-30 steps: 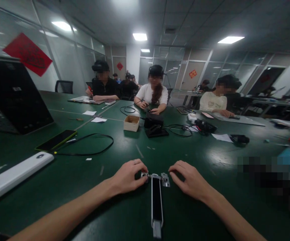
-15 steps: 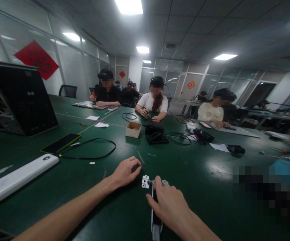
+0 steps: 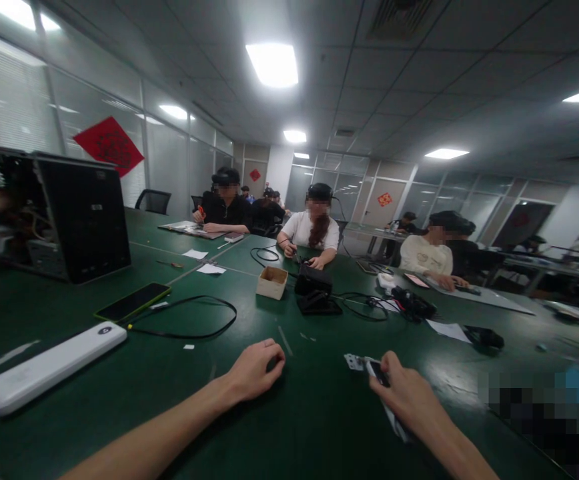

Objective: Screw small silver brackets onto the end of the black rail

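My right hand point(image 3: 409, 398) is wrapped round a long silver and black metal bar point(image 3: 375, 372) with a small bracket at its far end. The bar now lies slanted, right of the middle of the green table point(image 3: 119, 393). My left hand point(image 3: 255, 369) rests on the table to the left of the bar, fingers curled loosely inward. Nothing shows in it, and it is apart from the bar.
A white power bank point(image 3: 52, 366), a green-edged phone point(image 3: 133, 302) and a black cable loop point(image 3: 194, 319) lie at left. A black computer case point(image 3: 82, 217) stands far left. A small cardboard box point(image 3: 272, 282) and black device point(image 3: 314, 291) sit mid-table. Several people sit across.
My right hand moved onto the bar, gripped it and carried it to the right, tilting it. My left hand let go of the bracket end. The camera tilted upward.
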A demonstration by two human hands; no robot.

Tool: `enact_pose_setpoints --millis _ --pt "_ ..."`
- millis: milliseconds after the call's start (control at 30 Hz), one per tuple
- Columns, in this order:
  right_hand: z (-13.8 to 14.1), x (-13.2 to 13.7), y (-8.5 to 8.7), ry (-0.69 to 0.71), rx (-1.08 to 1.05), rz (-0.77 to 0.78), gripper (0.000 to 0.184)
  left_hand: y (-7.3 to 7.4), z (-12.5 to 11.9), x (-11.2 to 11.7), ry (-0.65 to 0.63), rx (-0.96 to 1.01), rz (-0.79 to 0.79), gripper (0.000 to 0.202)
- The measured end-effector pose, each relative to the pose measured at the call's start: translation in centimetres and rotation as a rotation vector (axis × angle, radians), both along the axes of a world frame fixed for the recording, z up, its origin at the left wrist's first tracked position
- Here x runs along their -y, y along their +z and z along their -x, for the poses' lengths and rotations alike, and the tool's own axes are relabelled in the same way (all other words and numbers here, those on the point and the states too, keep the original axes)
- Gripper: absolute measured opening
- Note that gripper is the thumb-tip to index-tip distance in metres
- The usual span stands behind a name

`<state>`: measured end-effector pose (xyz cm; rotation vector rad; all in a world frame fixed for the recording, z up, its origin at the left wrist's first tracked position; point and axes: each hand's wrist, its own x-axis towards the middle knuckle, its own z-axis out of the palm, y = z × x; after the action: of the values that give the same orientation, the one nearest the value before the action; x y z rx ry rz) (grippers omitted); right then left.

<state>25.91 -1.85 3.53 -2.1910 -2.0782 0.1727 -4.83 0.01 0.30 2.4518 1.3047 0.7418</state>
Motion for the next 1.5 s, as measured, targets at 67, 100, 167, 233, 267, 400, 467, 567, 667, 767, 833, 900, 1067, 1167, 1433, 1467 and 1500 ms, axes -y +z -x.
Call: enact_pose_setpoints --millis 67,100,167,233,267,400,467,567,667,767,833,900,1067,1167,1433,1467,1500 --pt "-3.1 -1.9 -0.7 -0.034 0.027 -0.008 0.015 0.2 0.0 0.2 -0.007 -0.004 0.030 0.015" --pt "-4.5 -2.8 -1.0 -0.068 0.040 -0.006 0.015 0.4 -0.1 0.3 -0.009 -0.009 0.047 0.015" --pt "-6.9 -4.3 -1.5 -0.127 0.062 -0.002 0.017 0.7 -0.1 0.4 -0.006 -0.020 0.078 0.015" --pt "-8.7 -5.6 -1.9 -0.188 0.067 -0.013 0.020 0.8 -0.1 0.5 0.000 -0.030 0.091 0.016" --pt "-9.5 -6.1 -2.1 -0.208 0.069 -0.017 0.021 0.8 -0.2 0.4 0.001 -0.035 0.086 0.016" --pt "-12.1 -8.4 -2.9 -0.252 0.104 -0.046 0.031 0.5 -0.1 0.3 0.001 -0.047 0.068 0.015" --pt "-13.1 -9.7 -3.5 -0.231 0.172 -0.101 0.036 0.4 -0.1 0.3 -0.002 -0.035 0.082 0.016" --pt "-14.2 -11.4 -4.5 -0.122 0.261 -0.172 0.044 0.4 -0.1 0.4 -0.009 -0.021 0.085 0.015" --pt "-14.4 -12.6 -5.4 -0.034 0.262 -0.160 0.048 0.3 -0.1 0.3 -0.015 -0.028 0.057 0.014" --pt "-14.5 -13.2 -6.2 -0.012 0.251 -0.153 0.048 0.1 -0.2 0.2 -0.020 -0.045 0.039 0.013" --pt "-14.6 -13.4 -6.5 -0.008 0.247 -0.151 0.048 0.2 -0.3 0.2 -0.021 -0.055 0.043 0.013" --pt "-14.8 -13.5 -6.8 -0.007 0.241 -0.152 0.048 0.3 -0.5 0.2 -0.014 -0.064 0.039 0.013" --pt "-15.2 -13.7 -7.1 -0.014 0.214 -0.171 0.051 0.5 -0.6 0.4 -0.006 -0.060 0.036 0.013" --pt "-15.1 -13.8 -7.2 -0.020 0.196 -0.172 0.050 0.4 -0.6 0.3 -0.011 -0.065 0.039 0.015" --pt "-14.8 -13.5 -7.1 -0.039 0.162 -0.190 0.048 0.1 -0.5 -0.2 -0.022 -0.075 0.027 0.017" --pt "-14.9 -13.5 -7.1 -0.039 0.163 -0.190 0.049 0.1 -0.4 -0.3 -0.022 -0.075 0.034 0.017" --pt "-14.9 -13.6 -7.0 -0.039 0.165 -0.189 0.051 0.1 -0.4 -0.3 -0.024 -0.074 0.041 0.018"
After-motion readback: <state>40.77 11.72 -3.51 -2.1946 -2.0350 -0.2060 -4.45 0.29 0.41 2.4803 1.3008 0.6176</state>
